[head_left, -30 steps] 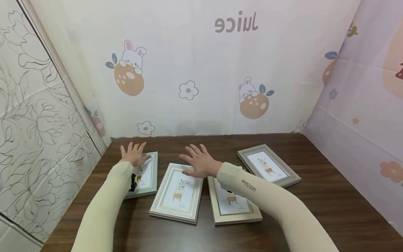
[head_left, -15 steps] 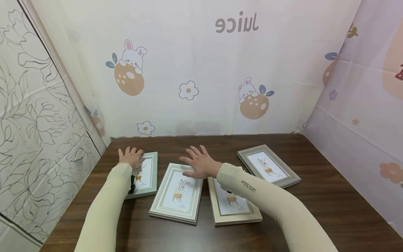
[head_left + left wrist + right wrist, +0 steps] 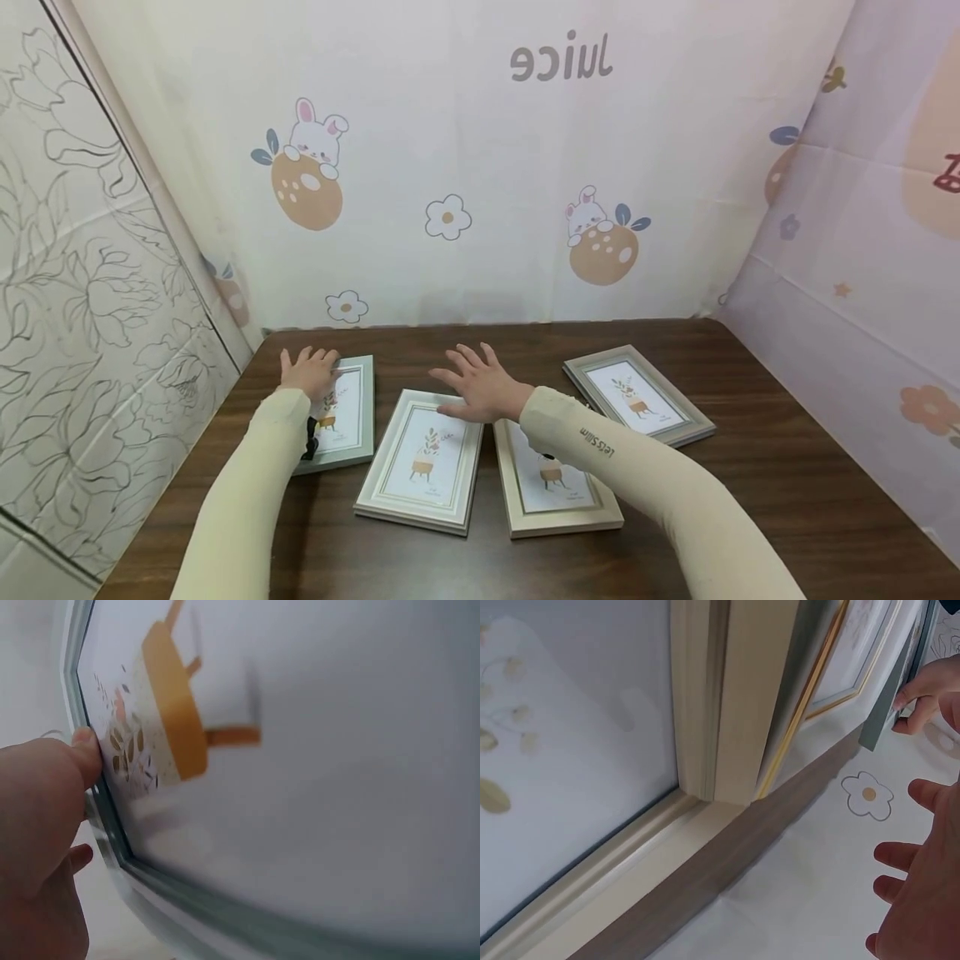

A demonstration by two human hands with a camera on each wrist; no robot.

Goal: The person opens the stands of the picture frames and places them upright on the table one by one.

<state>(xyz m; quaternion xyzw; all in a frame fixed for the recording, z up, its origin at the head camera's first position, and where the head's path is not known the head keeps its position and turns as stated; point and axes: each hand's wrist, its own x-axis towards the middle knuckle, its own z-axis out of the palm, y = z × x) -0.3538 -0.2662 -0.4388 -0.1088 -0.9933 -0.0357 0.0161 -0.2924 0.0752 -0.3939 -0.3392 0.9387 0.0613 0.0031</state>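
In the head view my left hand [image 3: 309,373] grips the far edge of the green photo frame [image 3: 366,417], leftmost on the table. The left wrist view has its thumb [image 3: 86,754] on the front rim of this frame [image 3: 112,825], with a finger at the outer side. My right hand [image 3: 483,387], fingers spread and holding nothing, is above the far end of the white frame [image 3: 420,467]. Beside that lies a cream frame [image 3: 566,492], partly under the right forearm. The right wrist view also shows my spread right hand [image 3: 930,877].
A grey-beige photo frame [image 3: 637,396] lies angled at the back right of the dark wooden table [image 3: 765,467]. Printed curtains [image 3: 450,275] stand behind and at the right; a flower-patterned panel [image 3: 97,292] is on the left.
My left hand has lowered its fingers over the green frame's far edge and taken hold of it. That frame has shifted slightly. My right hand has barely moved.
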